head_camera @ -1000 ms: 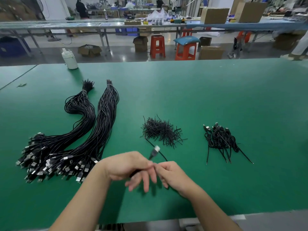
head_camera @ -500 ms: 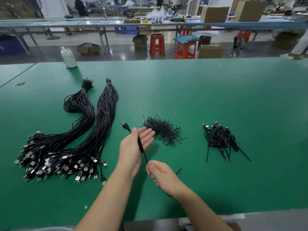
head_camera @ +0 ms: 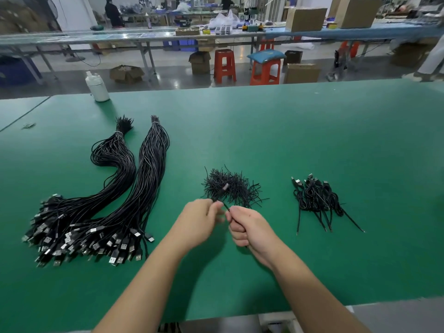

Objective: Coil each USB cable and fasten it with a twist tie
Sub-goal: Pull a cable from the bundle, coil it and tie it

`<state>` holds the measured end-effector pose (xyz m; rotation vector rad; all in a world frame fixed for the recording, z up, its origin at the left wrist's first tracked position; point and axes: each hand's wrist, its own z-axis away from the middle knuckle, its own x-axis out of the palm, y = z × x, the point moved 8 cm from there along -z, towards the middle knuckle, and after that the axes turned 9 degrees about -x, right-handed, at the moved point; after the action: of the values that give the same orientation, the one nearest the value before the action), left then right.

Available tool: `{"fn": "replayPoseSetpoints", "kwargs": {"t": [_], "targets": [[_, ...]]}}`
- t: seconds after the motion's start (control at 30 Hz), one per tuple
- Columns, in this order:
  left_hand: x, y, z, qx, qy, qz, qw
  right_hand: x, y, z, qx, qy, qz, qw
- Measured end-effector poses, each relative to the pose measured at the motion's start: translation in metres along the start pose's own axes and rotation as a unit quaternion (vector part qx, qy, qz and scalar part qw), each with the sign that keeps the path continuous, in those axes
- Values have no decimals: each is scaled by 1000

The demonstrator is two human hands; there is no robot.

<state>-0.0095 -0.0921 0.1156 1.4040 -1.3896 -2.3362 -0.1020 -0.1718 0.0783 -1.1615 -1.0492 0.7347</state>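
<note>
Head view, single frame.

Progress: a small pile of finished coils (head_camera: 317,198), right of centre, holds only a handful of tied cables. Two large bundles of uncoiled USB cables (head_camera: 101,207), left half of the frame, remain to be done; judged early in the job. One cable is in work now.

Cable in hand (head_camera: 224,195): thin, black, round-jacketed, with a plug end blurred above the hands, over the tie pile. It runs between both hands at lower centre.

Left hand (head_camera: 198,222): fingers curled, pinching the cable near the plug end.

Right hand (head_camera: 249,227): fist closed round the cable's other run; how many loops it holds cannot be told.

Twist ties (head_camera: 230,186): loose heap of short, stiff black wire pieces, bristly, at centre, just beyond the hands.

Uncoiled bundles: long glossy black strands, each bound near its far end, fanning toward the viewer into metal-tipped rectangular plugs.

Surface (head_camera: 312,131): matte green mat, flat.

White plastic bottle (head_camera: 97,86): upper left, at the surface's far edge.
</note>
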Motion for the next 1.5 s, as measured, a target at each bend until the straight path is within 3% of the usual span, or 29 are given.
{"fn": "replayPoseSetpoints", "kwargs": {"t": [0.03,0.07,0.13,0.17,0.23,0.33,0.47,0.7,0.8,0.97,1.23,1.37,1.5], "targets": [[-2,-2,-2,-11,31,89,995,6,-2,1,-4,-12,0,1000],[3,-4,-3,-23,14,216,976,11,-2,3,-6,-23,8,1000],[16,0,-1,-40,-57,447,892,20,1,6,-7,-34,39,999],[20,1,-1,-49,-65,509,857,22,3,7,-7,-36,56,998],[23,1,-1,-71,-60,572,815,22,8,9,-7,-34,112,993],[25,1,-1,-77,-68,604,790,13,14,11,9,-24,191,981],[27,1,2,-68,-81,605,789,11,15,11,20,-49,157,986],[38,7,14,-53,-168,495,851,8,3,8,-55,-36,53,996],[45,7,17,-37,-199,520,830,-2,7,8,-60,-5,102,993],[67,-1,36,-36,-329,476,815,-9,26,21,0,-74,159,984],[67,-7,35,-74,-284,423,857,-5,36,24,-16,-48,134,990],[63,-2,31,-92,-279,430,854,-6,38,22,-24,-29,127,991],[68,-2,28,-128,-286,488,815,-12,39,21,-19,-27,141,989]]}}
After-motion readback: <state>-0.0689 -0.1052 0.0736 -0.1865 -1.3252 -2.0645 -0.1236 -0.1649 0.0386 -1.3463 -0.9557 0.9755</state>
